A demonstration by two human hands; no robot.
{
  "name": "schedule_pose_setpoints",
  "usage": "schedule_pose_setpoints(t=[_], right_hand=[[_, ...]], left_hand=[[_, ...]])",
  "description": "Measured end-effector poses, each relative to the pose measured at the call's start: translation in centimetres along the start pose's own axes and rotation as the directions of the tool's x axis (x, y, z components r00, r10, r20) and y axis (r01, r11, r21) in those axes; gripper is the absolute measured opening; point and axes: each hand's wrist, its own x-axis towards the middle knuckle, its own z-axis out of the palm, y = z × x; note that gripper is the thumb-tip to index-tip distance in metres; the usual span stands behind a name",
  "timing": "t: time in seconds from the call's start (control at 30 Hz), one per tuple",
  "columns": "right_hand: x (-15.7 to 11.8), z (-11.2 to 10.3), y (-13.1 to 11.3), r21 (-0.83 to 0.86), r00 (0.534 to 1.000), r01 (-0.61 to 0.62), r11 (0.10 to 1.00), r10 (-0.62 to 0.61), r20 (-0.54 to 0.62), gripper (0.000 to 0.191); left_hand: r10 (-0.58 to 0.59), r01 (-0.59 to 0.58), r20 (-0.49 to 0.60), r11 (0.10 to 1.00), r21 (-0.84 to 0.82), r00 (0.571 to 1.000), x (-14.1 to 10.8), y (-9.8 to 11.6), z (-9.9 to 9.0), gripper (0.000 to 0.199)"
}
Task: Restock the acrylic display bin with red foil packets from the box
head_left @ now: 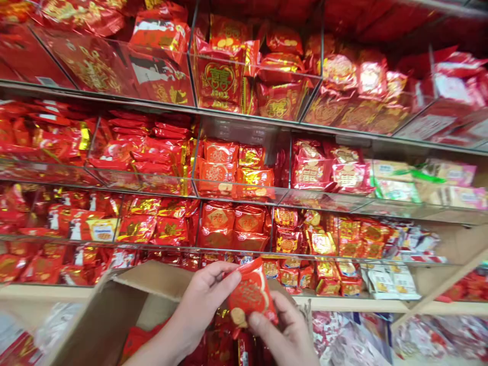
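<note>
A small red snack packet (249,291) with gold print and a round biscuit picture is held up between my two hands. My left hand (208,295) pinches its upper left edge with thumb and fingers. At its lower right corner, the thumb and fingers of my right hand (280,330) grip it. Just below is an open cardboard box (110,310), its flaps folded out, with more red packets (217,351) inside. My forearms partly hide the box's contents.
Tiered shelves with clear plastic fronts (244,190) rise ahead, split by dividers and filled with red and gold packets (219,173). White packets (392,282) sit at lower right. Plastic-wrapped goods (353,338) lie beneath the wooden ledge (366,305).
</note>
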Motion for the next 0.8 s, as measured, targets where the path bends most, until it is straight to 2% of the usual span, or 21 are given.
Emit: schedule_pose_setpoints(t=[0.07, 0.17, 0.33, 0.57, 0.7, 0.8], right_hand=[[0.1, -0.4, -0.6, 0.13, 1.0, -0.018, 0.991, 0.016, 0.012, 0.029], [0.2, -0.8, -0.7, 0.187, 0.999, -0.013, 0.982, 0.021, -0.039, 0.027], [0.5, -1.2, -0.5, 0.269, 0.994, -0.001, 0.963, 0.031, -0.108, 0.026], [1.3, -1.5, 0.3, 0.362, 0.988, -0.006, 0.932, 0.062, -0.142, 0.032], [1.0, -1.1, 0.4, 0.369, 0.988, 0.008, 0.929, 0.049, -0.144, 0.028], [0.7, -0.7, 0.1, 0.304, 0.99, 0.037, 0.952, 0.006, -0.139, 0.025]], left_hand=[[-0.05, 0.055, 0.04, 0.991, -0.121, 0.998, 0.2, 0.2, 0.4, 0.02], [-0.078, 0.094, 0.069, 0.956, -0.276, 0.995, 0.2, 0.1, 0.6, 0.015], [-0.109, 0.135, 0.089, 0.91, -0.392, 0.99, -0.1, -0.3, 0.8, 0.015], [-0.109, 0.131, 0.075, 0.898, -0.421, 0.991, -0.1, -0.9, 0.9, 0.016], [-0.076, 0.084, 0.037, 0.926, -0.368, 0.996, -0.2, -1.6, 0.8, 0.015], [-0.037, 0.042, 0.022, 0.959, -0.28, 0.999, -0.3, -2.0, 0.5, 0.015]])
